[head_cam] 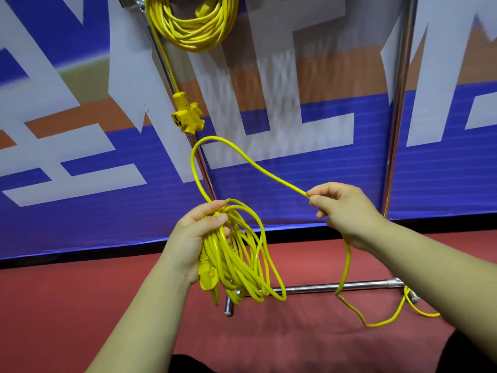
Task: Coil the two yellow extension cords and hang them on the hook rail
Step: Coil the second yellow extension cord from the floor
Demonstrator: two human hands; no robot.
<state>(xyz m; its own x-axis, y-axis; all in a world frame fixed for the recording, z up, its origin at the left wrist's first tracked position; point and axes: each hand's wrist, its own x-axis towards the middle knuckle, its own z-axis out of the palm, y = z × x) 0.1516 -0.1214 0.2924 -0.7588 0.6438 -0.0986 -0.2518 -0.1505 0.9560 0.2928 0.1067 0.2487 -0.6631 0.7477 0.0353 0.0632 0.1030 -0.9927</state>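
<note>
My left hand (200,232) grips the limp, light cord coil (239,254) at its top; my right hand (341,208) pinches the springy loose strand (242,157).

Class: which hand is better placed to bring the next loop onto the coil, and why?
Right hand: it pinches the free strand leading to the coil; the left hand is full holding that coil.

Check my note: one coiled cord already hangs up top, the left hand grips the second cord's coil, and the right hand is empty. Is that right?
Not quite. The right hand is not empty: the head view shows it pinching a loose strand of the second cord between thumb and fingers. The rest stands: a coiled cord hangs up top, and the left hand grips the second cord's coil.
</note>
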